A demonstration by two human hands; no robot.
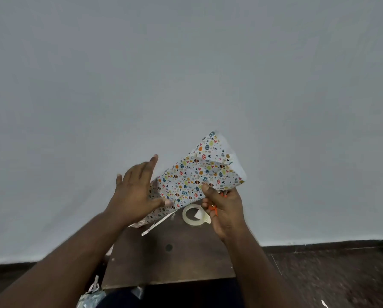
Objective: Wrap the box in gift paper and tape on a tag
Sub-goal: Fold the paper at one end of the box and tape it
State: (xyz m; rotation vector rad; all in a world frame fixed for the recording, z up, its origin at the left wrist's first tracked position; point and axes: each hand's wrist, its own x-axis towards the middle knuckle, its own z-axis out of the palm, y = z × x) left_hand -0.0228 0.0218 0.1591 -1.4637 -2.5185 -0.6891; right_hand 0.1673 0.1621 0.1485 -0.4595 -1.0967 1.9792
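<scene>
The box (197,174), covered in white gift paper with small coloured eggs and hearts, is held tilted in the air above a small dark wooden table (170,258). My right hand (225,210) grips its near lower edge, thumb on top, with something orange under the fingers. My left hand (135,192) lies flat against the box's left end with fingers straight. Loose paper (150,215) hangs below that end. A roll of clear tape (195,215) lies on the table under the box.
A thin paper strip (157,225) lies on the table left of the tape. A grey wall (186,74) rises right behind the table. Paper scraps (92,292) sit on the dark floor at the lower left.
</scene>
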